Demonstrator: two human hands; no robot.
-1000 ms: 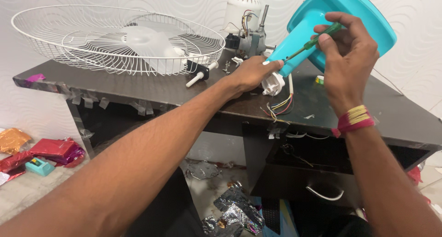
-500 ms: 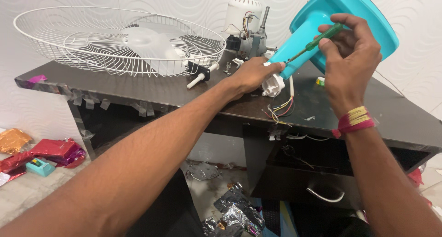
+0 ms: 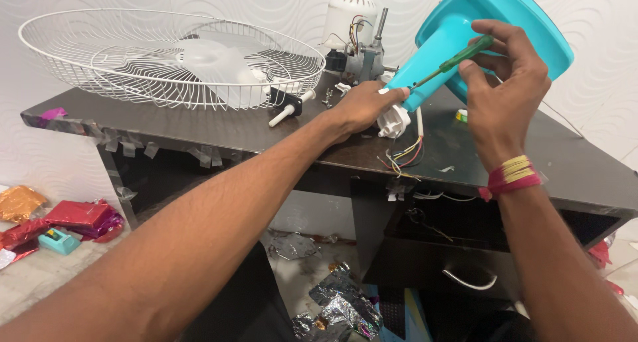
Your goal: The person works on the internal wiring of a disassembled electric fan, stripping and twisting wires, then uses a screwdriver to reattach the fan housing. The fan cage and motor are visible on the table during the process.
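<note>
A turquoise plastic fan base [image 3: 492, 29] lies tilted on the dark table [image 3: 199, 132], its neck pointing down to the left. My left hand [image 3: 362, 106] grips a small white plastic part [image 3: 393, 119] at the end of that neck, with coloured wires [image 3: 405, 156] hanging from it. My right hand [image 3: 505, 93] holds a green-handled screwdriver [image 3: 458, 59], whose tip meets the neck near the white part.
A white wire fan guard [image 3: 166, 56] with a pale blade in it lies on the table's left side. A white fan motor [image 3: 352, 29] with a shaft stands at the back. Foil wrappers [image 3: 339, 302] and red packets [image 3: 80, 216] litter the floor.
The view has shifted slightly. Both hands stay on the white part and screwdriver, with the right hand a little higher on the turquoise base.
</note>
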